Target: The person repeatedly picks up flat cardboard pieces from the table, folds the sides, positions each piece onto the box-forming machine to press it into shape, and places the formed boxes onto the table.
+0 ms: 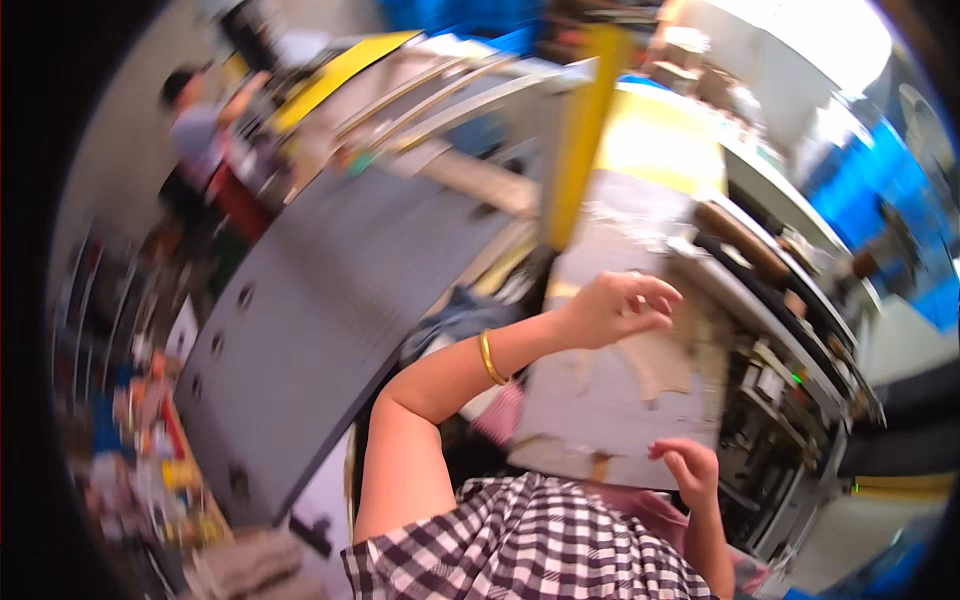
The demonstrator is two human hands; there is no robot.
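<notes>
My left hand [615, 308] is raised over a pale grey work table [560, 410], its fingers loosely bent and apart with nothing visible in them. A gold bangle [492, 358] circles that forearm. Beneath and beside the hand, a flat tan piece with an irregular outline [658, 368] lies on the table; its material cannot be made out. Close to my body, at the table's near right corner, my right hand [692, 470] hovers with thumb and fingers parted, holding nothing I can see.
Left of me stands a large dark grey panel [330, 290]. A yellow post [585, 140] rises by the table's far left. Along the right runs a machine with long rollers [780, 270]. Another person [205, 140] works at the far left. Cloth [465, 320] lies between panel and table.
</notes>
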